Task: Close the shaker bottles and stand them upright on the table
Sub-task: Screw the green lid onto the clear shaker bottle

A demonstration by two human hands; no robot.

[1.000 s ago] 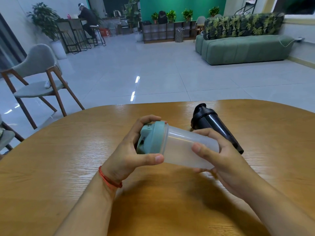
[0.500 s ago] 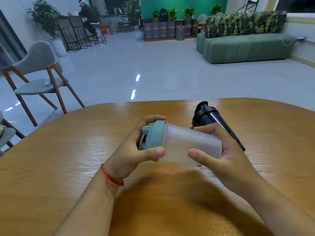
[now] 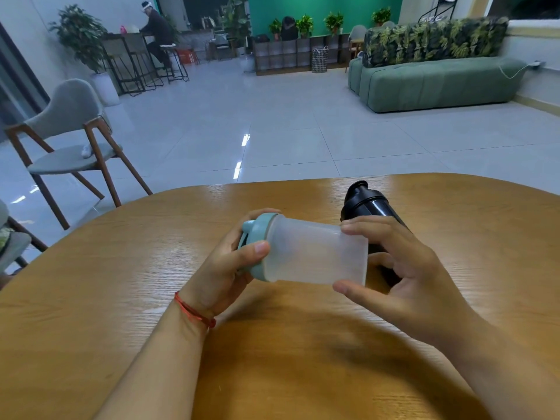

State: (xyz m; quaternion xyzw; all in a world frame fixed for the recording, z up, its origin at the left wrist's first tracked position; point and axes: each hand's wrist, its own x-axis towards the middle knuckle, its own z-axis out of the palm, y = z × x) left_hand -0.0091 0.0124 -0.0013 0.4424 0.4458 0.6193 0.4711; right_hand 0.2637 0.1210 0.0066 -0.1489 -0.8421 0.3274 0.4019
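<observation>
Left hand grips teal lid; right hand cups frosted bottle base.

From my feed, a pale tiled floor reflected ceiling light. A green sofa sat right, a grey wooden-legged chair left, and a teal wall stood behind potted plants.

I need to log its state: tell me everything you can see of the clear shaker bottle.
The clear shaker bottle is frosted, translucent plastic with a teal lid fitted on and looks empty. It is held sideways above the table, lid pointing left. The left hand grips the lid end; the right hand pinches the base.
</observation>
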